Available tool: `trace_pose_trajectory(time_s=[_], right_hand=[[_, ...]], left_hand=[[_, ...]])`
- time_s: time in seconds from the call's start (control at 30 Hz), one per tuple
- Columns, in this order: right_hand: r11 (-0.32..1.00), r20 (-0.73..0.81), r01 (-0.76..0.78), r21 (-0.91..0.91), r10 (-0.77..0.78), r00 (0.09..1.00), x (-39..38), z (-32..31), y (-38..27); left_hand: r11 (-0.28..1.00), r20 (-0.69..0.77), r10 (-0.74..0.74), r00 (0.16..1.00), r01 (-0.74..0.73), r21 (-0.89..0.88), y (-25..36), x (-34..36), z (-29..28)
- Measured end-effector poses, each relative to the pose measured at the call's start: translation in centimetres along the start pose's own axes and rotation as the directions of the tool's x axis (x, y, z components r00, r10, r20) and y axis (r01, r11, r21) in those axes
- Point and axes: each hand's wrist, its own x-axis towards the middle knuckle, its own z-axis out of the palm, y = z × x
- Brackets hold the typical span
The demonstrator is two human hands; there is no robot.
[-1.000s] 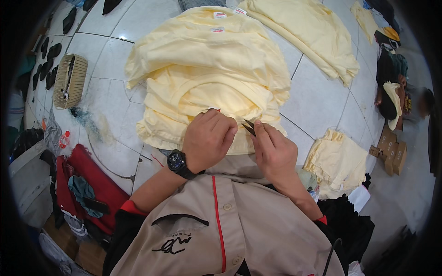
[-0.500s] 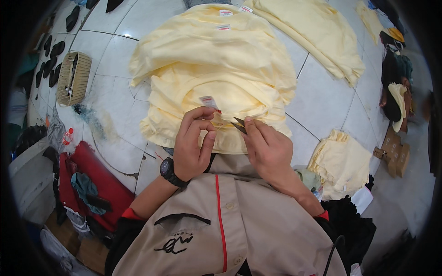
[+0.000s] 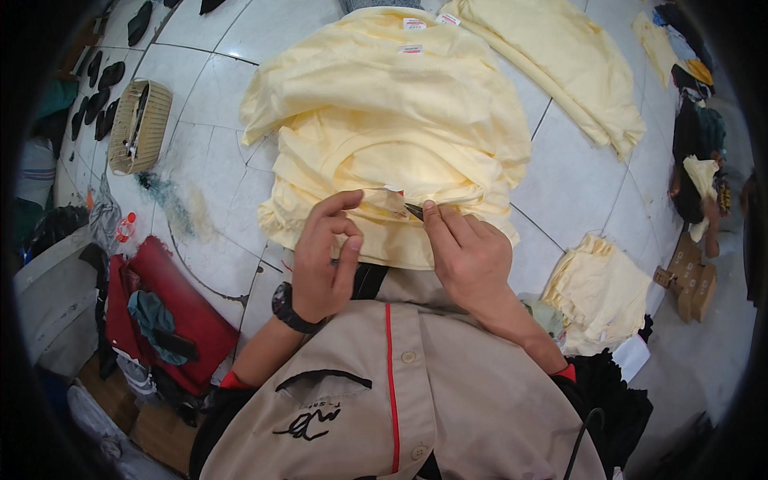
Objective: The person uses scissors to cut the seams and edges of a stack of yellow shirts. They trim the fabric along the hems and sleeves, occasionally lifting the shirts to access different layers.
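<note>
A pale yellow T-shirt [image 3: 320, 208] lies in front of me, its round neckline uppermost. Inside the neckline sits a small white label [image 3: 394, 189] with a bit of red beside it, mostly folded out of sight. Thread snips [image 3: 414, 211] are gripped in my right hand [image 3: 474, 260], their dark blades closed together close to the label. To the left of the label, my left hand [image 3: 326, 260] hovers over the shirt's front part, fingers curved and apart. No object shows between its thumb and forefinger. More yellow shirts [image 3: 384, 80] with white labels overlap just beyond.
Another yellow garment [image 3: 560, 64] lies at the far right on white tiles. A folded yellow pile [image 3: 596, 292] is at my right, by black cloth [image 3: 608, 400]. Leftward are a woven basket [image 3: 140, 128], dark footwear [image 3: 98, 104], a red-capped bottle [image 3: 126, 227] and red fabric [image 3: 172, 320].
The snips' blades have gone from parted to closed. The label, flat and facing up before, is now mostly folded away. My left hand has drawn slightly back from it.
</note>
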Motion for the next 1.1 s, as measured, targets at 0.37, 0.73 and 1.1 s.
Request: trace_pose_trajectory(time_s=[0.37,0.73,1.1], right_hand=[[0.997,-0.053,-0.072,0.013,0.073,0.996,0.4,-0.3,0.0],[0.998,0.072,-0.063,-0.01,0.064,0.995,0.7,-0.3,0.0],[0.998,0.103,-0.007,-0.056,0.013,0.995,1.4,-0.1,-0.1]], left_hand=[[0.941,-0.004,0.121,0.993,-0.113,0.32,0.4,1.3,0.5],[0.947,0.052,0.045,0.998,-0.059,0.317,-1.1,2.0,3.1],[0.957,0.036,0.095,0.995,-0.102,0.272,-0.2,2.0,2.8]])
